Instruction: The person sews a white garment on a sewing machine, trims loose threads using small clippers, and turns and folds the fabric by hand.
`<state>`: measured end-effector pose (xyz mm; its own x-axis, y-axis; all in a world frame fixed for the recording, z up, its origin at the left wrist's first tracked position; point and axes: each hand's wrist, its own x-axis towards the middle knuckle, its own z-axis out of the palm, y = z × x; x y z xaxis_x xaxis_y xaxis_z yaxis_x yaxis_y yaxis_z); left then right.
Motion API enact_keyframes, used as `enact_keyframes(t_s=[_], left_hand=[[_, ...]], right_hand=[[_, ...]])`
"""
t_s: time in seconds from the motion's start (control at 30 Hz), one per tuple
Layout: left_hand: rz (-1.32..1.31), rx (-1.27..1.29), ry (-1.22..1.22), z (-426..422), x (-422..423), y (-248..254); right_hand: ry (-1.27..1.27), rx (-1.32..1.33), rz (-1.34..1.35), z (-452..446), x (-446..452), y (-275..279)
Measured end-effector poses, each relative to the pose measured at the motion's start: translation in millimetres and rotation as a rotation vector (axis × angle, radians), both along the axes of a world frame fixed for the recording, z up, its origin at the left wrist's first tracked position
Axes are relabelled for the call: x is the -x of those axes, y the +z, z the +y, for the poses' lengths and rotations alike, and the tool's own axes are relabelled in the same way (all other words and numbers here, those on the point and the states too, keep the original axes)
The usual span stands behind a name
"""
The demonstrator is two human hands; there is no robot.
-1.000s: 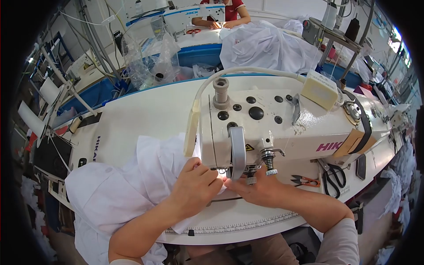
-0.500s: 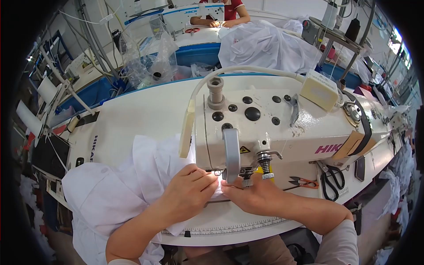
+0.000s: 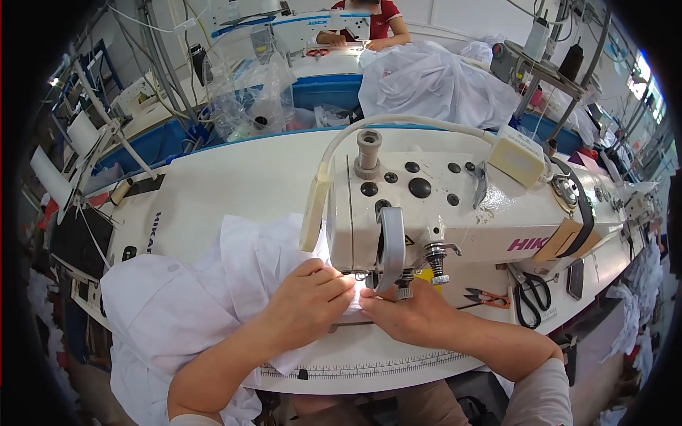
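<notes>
A white sewing machine (image 3: 455, 209) stands on the table, its lamp lighting the needle area. White fabric (image 3: 177, 298) lies bunched left of the machine head and runs in under the needle. My left hand (image 3: 305, 302) has its fingers bent and pressed together on the fabric, just left of the presser foot. On the right of the needle, my right hand (image 3: 408, 312) pinches the fabric edge between thumb and fingers, partly behind the grey thread take-up guard (image 3: 391, 248). The needle and the stitch line are hidden by my fingers and the guard.
Black-handled scissors (image 3: 531, 295), orange thread snips (image 3: 489, 298) and a phone (image 3: 576, 278) lie right of the machine. A ruler strip (image 3: 376, 370) follows the table's front edge. Opposite, a person (image 3: 376, 25) works at another machine beside a white fabric heap (image 3: 437, 82).
The camera view has shifted slightly, so the machine head appears a little lower and to the right. Both hands keep their hold on the fabric at the needle, with barely any movement.
</notes>
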<state>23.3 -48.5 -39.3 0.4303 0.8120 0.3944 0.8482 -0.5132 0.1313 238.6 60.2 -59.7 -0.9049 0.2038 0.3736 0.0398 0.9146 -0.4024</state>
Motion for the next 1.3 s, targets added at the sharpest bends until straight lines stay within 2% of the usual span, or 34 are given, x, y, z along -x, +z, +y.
enact_keyframes(t_s=[0.13, 0.37, 0.43, 0.57, 0.73, 0.97, 1.03, 1.17, 1.23, 1.3], left_hand=[[-0.006, -0.021, -0.001, 2.7, 1.0, -0.9], [0.01, -0.045, 0.005, 4.9, 3.0, -0.1], [0.008, -0.054, 0.004, 6.2, 3.4, -0.6], [0.021, -0.051, 0.032, 7.5, 4.6, -1.4], [0.03, 0.01, 0.068, 11.6, 7.9, -3.7], [-0.001, -0.069, 0.057, 15.3, 10.4, -9.9], [-0.005, -0.073, 0.051, 16.1, 12.1, -10.5], [-0.011, -0.052, 0.065, 17.6, 15.1, -10.5], [-0.018, -0.054, 0.069, 18.3, 16.6, -11.8], [-0.01, -0.051, 0.077, 21.3, 18.6, -12.0]], right_hand=[[-0.024, -0.144, 0.046, 3.3, 0.5, -0.9], [-0.048, -0.145, 0.065, 2.0, 2.1, 8.3], [-0.205, 0.339, -0.223, -4.1, 2.4, 22.2], [-0.243, 0.393, -0.191, -5.3, 4.1, 19.5], [-0.219, 0.29, -0.077, -1.8, 5.9, 17.1], [-0.227, 0.265, -0.112, -1.3, 6.0, 16.4], [-0.177, 0.242, -0.019, -0.6, 6.5, 14.1], [-0.205, 0.278, -0.015, 1.1, 5.4, -0.8], [-0.114, -0.228, 0.201, 6.2, 3.8, -23.5], [-0.117, -0.249, 0.197, 7.0, 3.6, -21.8]])
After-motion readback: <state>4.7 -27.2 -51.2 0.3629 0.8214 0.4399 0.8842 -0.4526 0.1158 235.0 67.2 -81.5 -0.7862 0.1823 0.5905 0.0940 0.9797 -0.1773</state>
